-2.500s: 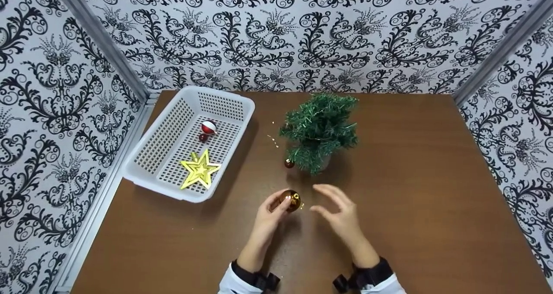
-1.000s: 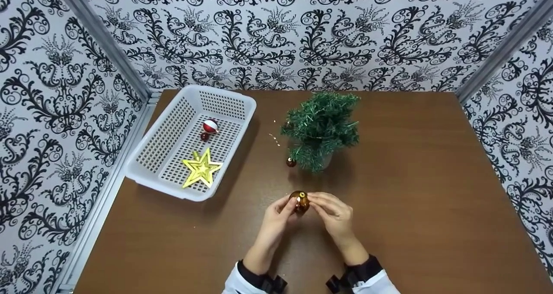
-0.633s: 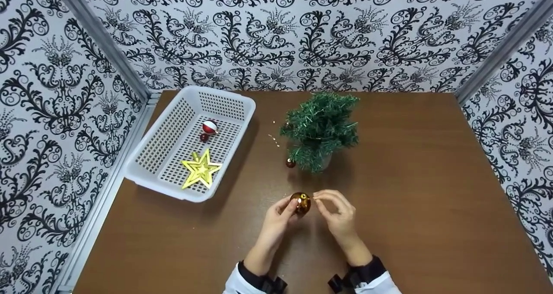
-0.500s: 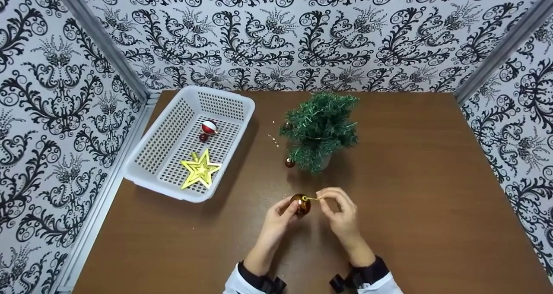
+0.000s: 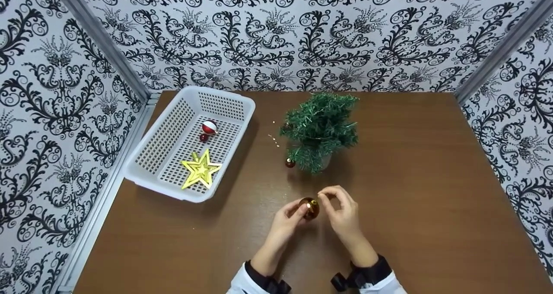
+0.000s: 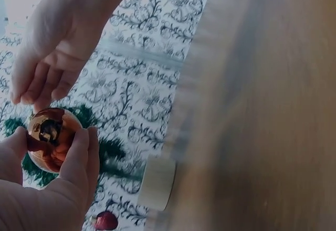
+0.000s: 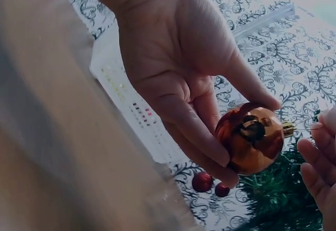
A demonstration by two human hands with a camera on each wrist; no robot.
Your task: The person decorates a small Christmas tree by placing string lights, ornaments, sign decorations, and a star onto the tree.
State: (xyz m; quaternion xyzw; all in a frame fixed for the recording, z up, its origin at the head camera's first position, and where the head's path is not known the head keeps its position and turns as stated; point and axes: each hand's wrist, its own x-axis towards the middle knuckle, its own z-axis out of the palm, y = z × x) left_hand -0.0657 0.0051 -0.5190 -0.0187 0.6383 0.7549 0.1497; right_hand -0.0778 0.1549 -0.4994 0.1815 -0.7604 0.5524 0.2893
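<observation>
A shiny copper-gold Christmas bauble [image 5: 312, 212] is gripped between the thumb and fingers of my left hand [image 5: 281, 225], above the table in front of the tree. Its gold cap [image 7: 288, 129] points toward my right hand [image 5: 343, 212]. The right thumb and index finger pinch a thin hanging string [image 7: 307, 127] that runs from the cap. Just beyond both hands stands a small green artificial Christmas tree [image 5: 322, 123] in a pale pot [image 6: 157, 184]. A dark red bauble [image 5: 290, 162] hangs at its lower left.
At the left, a white perforated basket [image 5: 151, 188] holds a gold star topper [image 5: 201, 169], a red-and-white bauble [image 5: 209, 127] and a small red ball [image 5: 204, 137]. Tiny gold flecks [image 5: 274, 140] lie left of the tree on the brown table [image 5: 423, 199].
My left hand first held the bauble alone, with the right hand apart. The right fingers then came to the cap and drew out the string. Both hands have since shifted slightly right.
</observation>
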